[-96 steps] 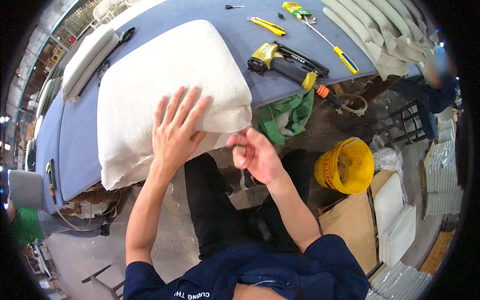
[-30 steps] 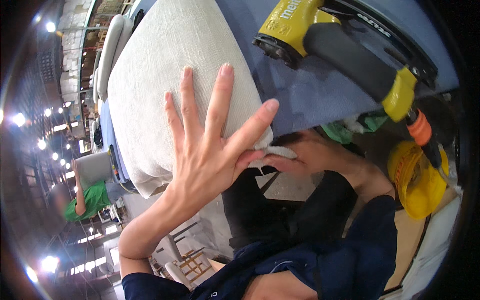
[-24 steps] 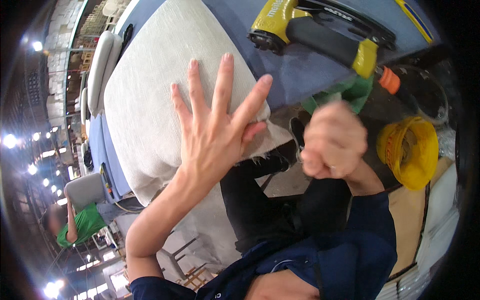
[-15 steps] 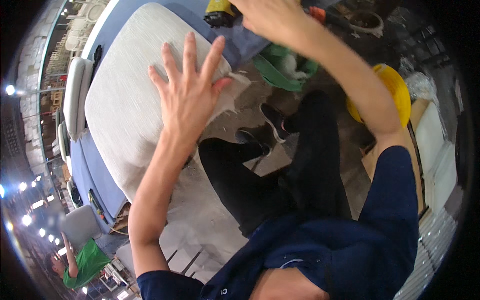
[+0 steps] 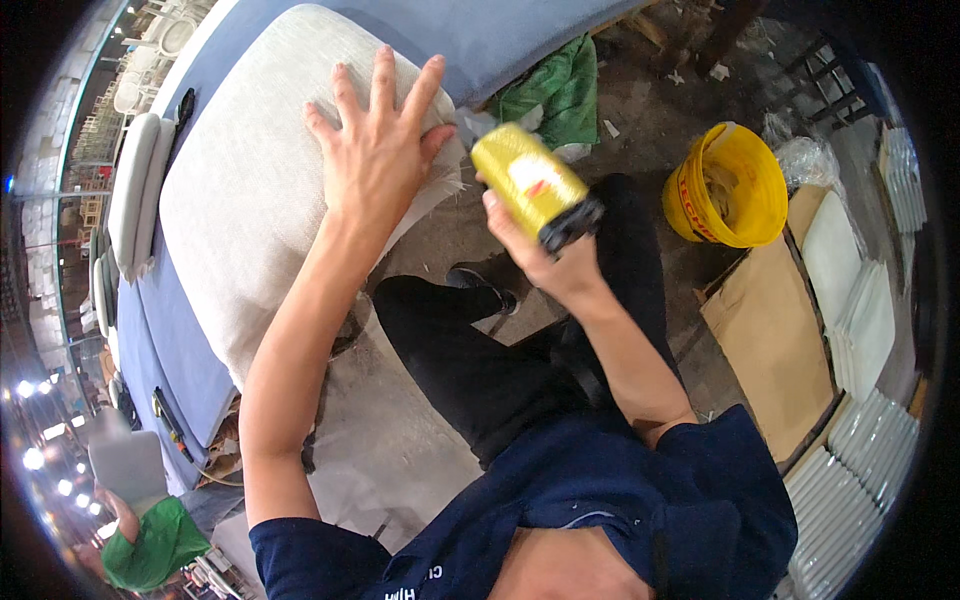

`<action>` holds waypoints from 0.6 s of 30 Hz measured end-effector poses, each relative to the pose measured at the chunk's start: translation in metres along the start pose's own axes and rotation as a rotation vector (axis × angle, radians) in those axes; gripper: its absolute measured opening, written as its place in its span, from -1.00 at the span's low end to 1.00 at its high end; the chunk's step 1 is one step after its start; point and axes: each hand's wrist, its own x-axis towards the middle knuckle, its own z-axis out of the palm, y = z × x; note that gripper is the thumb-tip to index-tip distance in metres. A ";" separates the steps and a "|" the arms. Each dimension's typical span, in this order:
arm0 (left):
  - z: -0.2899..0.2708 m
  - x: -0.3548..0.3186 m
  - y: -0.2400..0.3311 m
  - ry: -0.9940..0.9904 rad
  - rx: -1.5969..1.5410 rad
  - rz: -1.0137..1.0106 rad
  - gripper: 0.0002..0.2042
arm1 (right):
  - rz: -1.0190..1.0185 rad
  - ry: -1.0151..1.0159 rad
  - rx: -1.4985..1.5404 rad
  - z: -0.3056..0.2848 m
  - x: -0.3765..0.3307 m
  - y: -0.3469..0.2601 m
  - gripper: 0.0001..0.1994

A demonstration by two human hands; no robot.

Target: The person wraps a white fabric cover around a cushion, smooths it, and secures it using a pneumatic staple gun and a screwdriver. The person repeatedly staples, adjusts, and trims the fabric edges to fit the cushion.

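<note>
A large, pale woven-fabric cushion (image 5: 250,170) lies on a blue-covered table (image 5: 530,35), its frayed fabric edge hanging over the side nearest my legs. Flat on top of it, fingers spread, rests my left hand (image 5: 375,175). My right hand (image 5: 560,265) is closed around a yellow and black tool, apparently a staple gun (image 5: 525,175), blurred by motion. The tool is held beside the cushion's frayed edge, above my knee; whether its front touches the fabric cannot be made out. Its handle is mostly hidden by its body and my fingers.
A yellow bucket (image 5: 683,200) stands on the floor to the right, near a cardboard sheet (image 5: 775,330) and plastic-wrapped panels (image 5: 850,480). Green cloth (image 5: 560,95) lies beyond the tool. Stacked cushions (image 5: 138,195) sit at left; a person in green (image 5: 155,545) is further off.
My right hand has brought the yellow tool from the far side of the table back toward me, beside the cushion's frayed edge. My left hand stays spread on the cushion.
</note>
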 end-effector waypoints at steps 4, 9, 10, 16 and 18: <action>-0.002 0.000 -0.002 -0.022 -0.002 -0.001 -0.22 | -0.164 -0.019 -0.256 0.012 0.007 0.033 -0.60; -0.002 -0.002 0.000 -0.017 -0.012 0.004 -0.17 | -0.173 -0.062 -0.314 0.005 0.013 0.029 -0.60; -0.003 -0.002 0.001 -0.024 -0.010 0.001 -0.16 | -0.186 -0.078 -0.340 0.003 0.013 0.029 -0.60; -0.004 0.002 0.002 -0.023 -0.018 -0.003 -0.13 | -0.285 -0.124 -0.520 0.001 0.028 0.052 -0.67; -0.003 0.003 -0.001 -0.009 -0.028 0.000 -0.14 | -0.268 -0.115 -0.410 0.004 0.027 0.048 -0.64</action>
